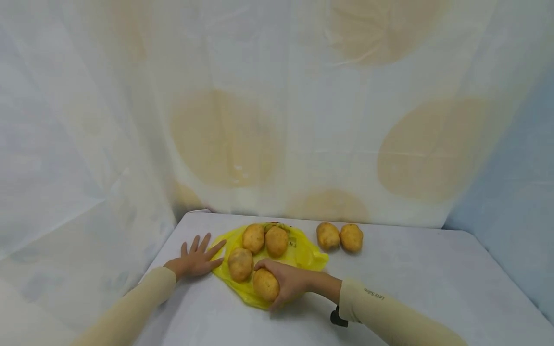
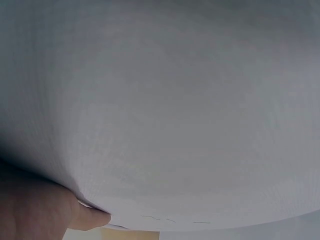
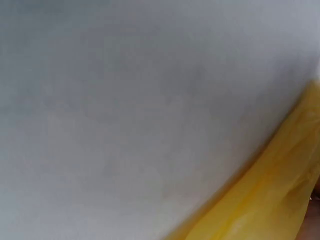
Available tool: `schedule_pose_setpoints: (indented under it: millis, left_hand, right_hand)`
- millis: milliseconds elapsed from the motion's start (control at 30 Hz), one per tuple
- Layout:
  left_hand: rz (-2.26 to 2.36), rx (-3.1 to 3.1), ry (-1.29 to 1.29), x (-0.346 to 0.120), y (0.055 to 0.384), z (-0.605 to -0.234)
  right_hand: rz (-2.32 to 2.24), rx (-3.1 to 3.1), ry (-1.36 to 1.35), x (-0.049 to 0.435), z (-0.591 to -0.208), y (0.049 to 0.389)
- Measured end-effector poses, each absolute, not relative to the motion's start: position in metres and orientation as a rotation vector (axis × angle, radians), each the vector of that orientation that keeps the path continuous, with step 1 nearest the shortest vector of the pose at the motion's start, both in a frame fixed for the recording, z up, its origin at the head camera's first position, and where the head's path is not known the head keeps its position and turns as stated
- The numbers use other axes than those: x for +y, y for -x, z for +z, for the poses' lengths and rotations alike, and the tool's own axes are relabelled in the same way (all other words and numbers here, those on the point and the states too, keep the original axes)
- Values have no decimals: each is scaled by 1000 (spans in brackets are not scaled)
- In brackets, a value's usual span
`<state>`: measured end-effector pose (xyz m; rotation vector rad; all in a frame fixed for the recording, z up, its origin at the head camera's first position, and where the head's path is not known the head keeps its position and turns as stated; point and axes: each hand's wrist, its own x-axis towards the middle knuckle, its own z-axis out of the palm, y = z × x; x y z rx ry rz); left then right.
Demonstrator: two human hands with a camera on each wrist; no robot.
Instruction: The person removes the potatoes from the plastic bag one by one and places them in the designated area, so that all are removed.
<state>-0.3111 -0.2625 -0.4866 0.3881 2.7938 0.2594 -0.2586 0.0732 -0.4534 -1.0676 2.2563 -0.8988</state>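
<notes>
Right hand (image 1: pixel 291 283) holds a potato (image 1: pixel 265 284) over the yellow bag (image 1: pixel 308 254).
Left hand (image 1: pixel 196 262) spreads wide beside it; a snug, whole-palm right grip should serve best.

A flat white bench (image 1: pixel 415 269) carries a crumpled yellow plastic bag (image 1: pixel 305 252), spread out at left. Toward the far side, just right of the bag, an oval light-brown potato (image 1: pixel 328 236) and a second light-brown potato (image 1: pixel 351 238) lie side by side.
</notes>
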Motion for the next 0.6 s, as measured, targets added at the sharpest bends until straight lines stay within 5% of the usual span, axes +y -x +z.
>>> schedule_pose_setpoints:
  millis: [600]
  left_hand:
    - [257, 2789, -393, -267, 314, -491]
  right_hand:
    - [-739, 2377, 1011, 79, -455, 260]
